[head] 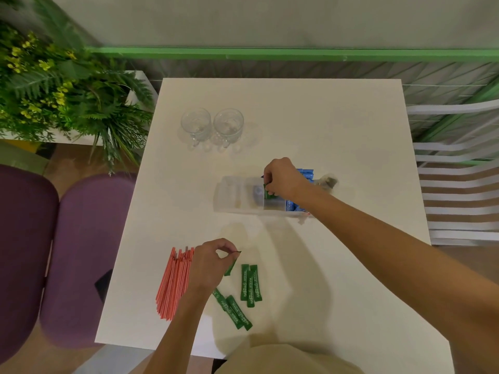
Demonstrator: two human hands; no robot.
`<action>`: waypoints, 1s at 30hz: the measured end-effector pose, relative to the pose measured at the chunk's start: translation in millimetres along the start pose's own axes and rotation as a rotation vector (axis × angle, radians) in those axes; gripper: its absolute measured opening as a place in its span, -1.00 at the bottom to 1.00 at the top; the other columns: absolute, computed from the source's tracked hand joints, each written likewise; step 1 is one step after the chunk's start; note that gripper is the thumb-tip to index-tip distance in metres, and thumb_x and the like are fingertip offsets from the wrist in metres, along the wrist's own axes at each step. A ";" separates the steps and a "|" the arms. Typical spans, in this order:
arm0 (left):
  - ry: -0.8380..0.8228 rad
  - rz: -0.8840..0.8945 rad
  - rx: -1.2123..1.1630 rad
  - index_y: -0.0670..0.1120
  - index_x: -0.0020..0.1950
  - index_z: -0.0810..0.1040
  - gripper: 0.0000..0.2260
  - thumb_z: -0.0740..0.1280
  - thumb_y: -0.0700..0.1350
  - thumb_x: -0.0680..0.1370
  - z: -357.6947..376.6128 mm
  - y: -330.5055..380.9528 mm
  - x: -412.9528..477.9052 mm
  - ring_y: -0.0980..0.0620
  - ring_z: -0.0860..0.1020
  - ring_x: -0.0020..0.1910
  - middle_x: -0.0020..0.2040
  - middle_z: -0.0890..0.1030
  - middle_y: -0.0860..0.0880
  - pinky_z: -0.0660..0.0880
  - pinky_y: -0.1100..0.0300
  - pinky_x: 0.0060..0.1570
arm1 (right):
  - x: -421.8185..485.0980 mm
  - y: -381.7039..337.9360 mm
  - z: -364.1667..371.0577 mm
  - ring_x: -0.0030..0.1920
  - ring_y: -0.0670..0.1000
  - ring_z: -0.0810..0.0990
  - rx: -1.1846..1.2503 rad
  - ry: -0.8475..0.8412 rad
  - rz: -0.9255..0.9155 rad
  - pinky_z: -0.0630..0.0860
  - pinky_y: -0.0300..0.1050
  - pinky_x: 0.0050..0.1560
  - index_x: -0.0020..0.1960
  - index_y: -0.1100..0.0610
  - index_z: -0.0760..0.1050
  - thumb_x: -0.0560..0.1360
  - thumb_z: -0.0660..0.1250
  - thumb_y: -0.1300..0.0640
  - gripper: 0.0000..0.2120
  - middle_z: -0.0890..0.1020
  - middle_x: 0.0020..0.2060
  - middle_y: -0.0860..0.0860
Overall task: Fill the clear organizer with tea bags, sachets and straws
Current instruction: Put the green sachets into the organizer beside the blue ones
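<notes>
The clear organizer (233, 194) stands mid-table, with blue sachets (306, 175) in its right part and tea bags (328, 182) at its far right end. My right hand (283, 179) is over the organizer's middle and pinches a green sachet (268, 194) that dips into a compartment. Nearer me, my left hand (213, 259) pinches another green sachet (231, 267) by its top, lifted off the table. Several green sachets (248, 286) lie loose to its right and below. A bundle of red straws (174, 284) lies left of that hand.
Two upturned clear glasses (212, 125) stand at the back of the white table (337, 117). Purple chairs (81, 252) sit to the left, a green plant (62, 85) at back left, and a white slatted chair (459, 198) to the right.
</notes>
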State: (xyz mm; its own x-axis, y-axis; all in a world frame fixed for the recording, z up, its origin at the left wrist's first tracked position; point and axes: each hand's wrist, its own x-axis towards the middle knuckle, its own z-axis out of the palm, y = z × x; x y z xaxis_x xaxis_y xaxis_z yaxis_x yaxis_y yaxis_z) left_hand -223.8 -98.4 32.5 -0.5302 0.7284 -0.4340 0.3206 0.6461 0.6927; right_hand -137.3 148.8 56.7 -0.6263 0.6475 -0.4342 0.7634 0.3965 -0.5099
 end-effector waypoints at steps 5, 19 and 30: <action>-0.014 0.016 -0.012 0.04 -0.27 0.63 -0.85 0.53 -0.16 0.41 0.4 3.3 0.4 0.24 0.40 -0.58 -0.23 0.66 0.13 0.35 0.33 -0.36 | 1.7 1.7 0.7 -0.04 0.13 0.65 -0.054 -0.021 0.001 0.59 -0.10 -0.09 -0.15 0.24 0.61 0.41 0.34 0.40 -0.89 0.66 -0.05 0.16; -0.064 0.076 -0.152 -0.05 -0.21 0.64 -0.90 0.49 -0.24 0.43 -1.4 52.7 13.4 0.01 0.63 -0.41 -0.22 0.68 0.05 0.52 0.27 -0.27 | -49.1 6.0 -25.2 -0.25 0.03 0.60 0.265 0.152 -0.100 0.54 -0.22 -0.19 -0.10 0.26 0.63 0.42 0.32 0.37 -0.86 0.64 -0.27 0.05; -0.101 0.118 -0.383 -0.05 -0.20 0.65 -0.86 0.48 -0.29 0.44 10.5 96.1 31.9 0.04 0.62 -0.36 -0.25 0.68 -0.04 0.45 0.34 -0.39 | -89.3 20.0 11.6 -0.31 0.02 0.69 0.469 -0.066 -0.151 0.64 -0.06 -0.14 -0.10 0.23 0.63 0.41 0.44 0.29 -0.93 0.69 -0.26 0.08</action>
State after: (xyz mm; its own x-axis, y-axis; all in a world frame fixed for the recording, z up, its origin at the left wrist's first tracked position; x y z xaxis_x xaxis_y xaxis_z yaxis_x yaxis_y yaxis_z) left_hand -201.6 -10.8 79.2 -0.4219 0.8232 -0.3799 0.0491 0.4391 0.8971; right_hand -67.9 91.3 76.6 -0.7443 0.5573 -0.3680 0.5198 0.1374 -0.8432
